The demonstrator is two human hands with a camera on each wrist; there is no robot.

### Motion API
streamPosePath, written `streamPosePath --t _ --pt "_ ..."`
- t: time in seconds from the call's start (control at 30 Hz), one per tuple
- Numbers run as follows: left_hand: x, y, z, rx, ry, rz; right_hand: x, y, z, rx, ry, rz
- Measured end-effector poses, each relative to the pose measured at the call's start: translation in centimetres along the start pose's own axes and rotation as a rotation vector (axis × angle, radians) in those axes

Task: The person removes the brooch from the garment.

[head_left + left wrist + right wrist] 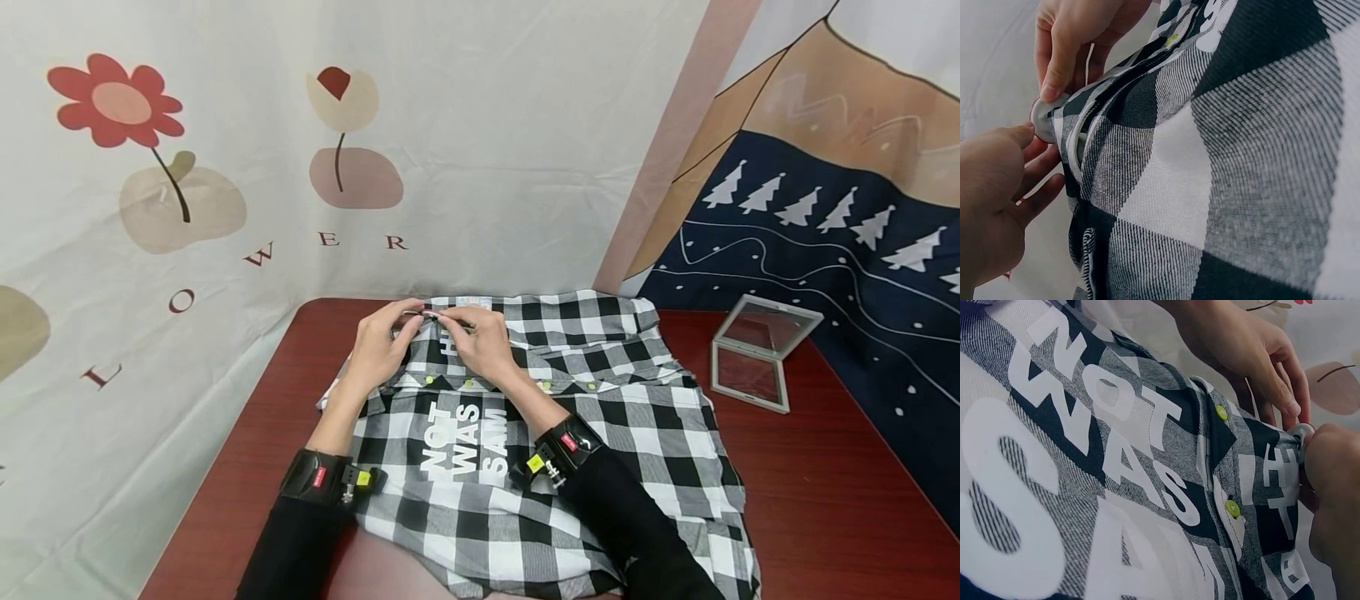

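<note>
A black-and-white plaid shirt (622,433) with white lettering (1104,394) and green buttons (1232,508) lies spread on the table. At its far edge, my left hand (378,346) and right hand (483,342) meet over a small white disc-like piece (1042,119). In the left wrist view the left thumb and fingers pinch its near side, while the right thumb presses on its upper side. The disc sits right against the shirt's edge, and the fingers hide part of it. Whether it is fixed to the cloth I cannot tell.
An open, hinged, clear-paned case (750,375) stands at the right of the reddish-brown table (825,483). Behind hang a pale curtain (487,167) with printed flowers and a dark blue cloth (840,233) with trees.
</note>
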State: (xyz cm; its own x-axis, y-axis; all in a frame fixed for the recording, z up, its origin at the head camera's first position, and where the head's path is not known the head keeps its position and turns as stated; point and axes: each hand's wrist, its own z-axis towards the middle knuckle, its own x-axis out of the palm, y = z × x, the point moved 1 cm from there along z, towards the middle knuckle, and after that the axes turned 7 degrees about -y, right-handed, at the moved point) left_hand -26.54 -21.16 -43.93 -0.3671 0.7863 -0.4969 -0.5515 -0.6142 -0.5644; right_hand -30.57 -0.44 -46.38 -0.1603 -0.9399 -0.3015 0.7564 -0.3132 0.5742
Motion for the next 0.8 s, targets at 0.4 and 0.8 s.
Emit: streamPosePath --t 0.4,0.8 --pt "0.29 0.13 -0.28 -0.060 0.020 -0.009 0.14 -0.49 -0.24 0.288 0.019 0.109" --pt "0.54 0.24 -0.32 -0.105 0.031 -0.021 0.22 -0.92 -0.27 0.392 0.038 0.273"
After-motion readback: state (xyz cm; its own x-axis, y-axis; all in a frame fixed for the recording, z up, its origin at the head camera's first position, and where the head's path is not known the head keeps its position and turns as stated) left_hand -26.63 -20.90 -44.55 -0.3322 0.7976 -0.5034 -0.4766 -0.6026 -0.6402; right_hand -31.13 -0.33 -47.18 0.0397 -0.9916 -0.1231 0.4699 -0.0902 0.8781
